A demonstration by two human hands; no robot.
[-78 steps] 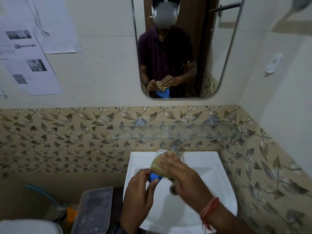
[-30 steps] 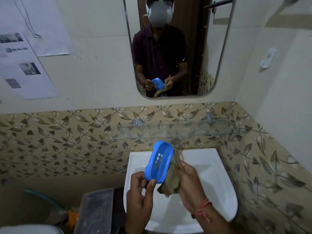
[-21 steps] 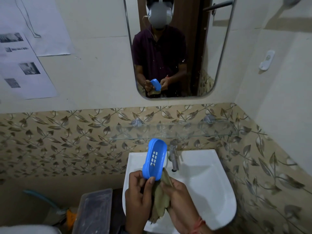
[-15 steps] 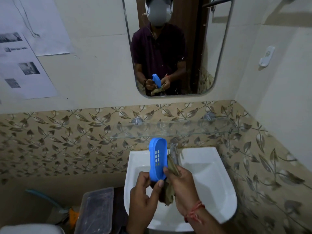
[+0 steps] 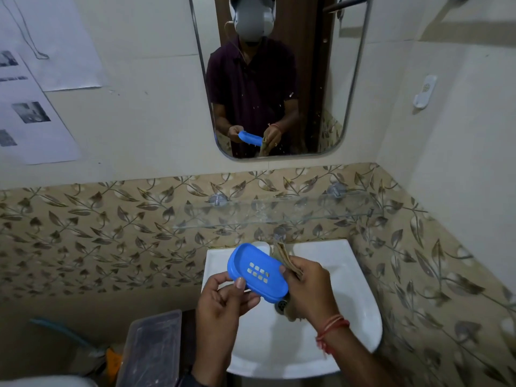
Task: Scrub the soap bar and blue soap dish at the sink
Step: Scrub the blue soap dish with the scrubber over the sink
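Note:
The blue soap dish point(image 5: 257, 270) is held over the white sink point(image 5: 360, 289), tilted so its hollow side with the drain slots faces me. My left hand point(image 5: 223, 303) pinches its near left rim with thumb and fingers. My right hand point(image 5: 310, 289) is closed on a brownish scrub cloth point(image 5: 282, 254) that rises behind the dish's right end and hangs below my palm. A pale rounded shape, possibly the soap bar point(image 5: 262, 245), shows on the sink's back ledge behind the dish.
A glass shelf point(image 5: 279, 213) juts out above the sink, under a wall mirror point(image 5: 279, 79). The sink drain point(image 5: 281, 304) shows below the dish. A clear lidded plastic box point(image 5: 150, 347) stands at lower left. Tiled walls close in on the right.
The dish has swung from standing upright on its end to lying nearly flat, hollow side towards me. My right hand with the cloth has moved from behind the dish to its right end.

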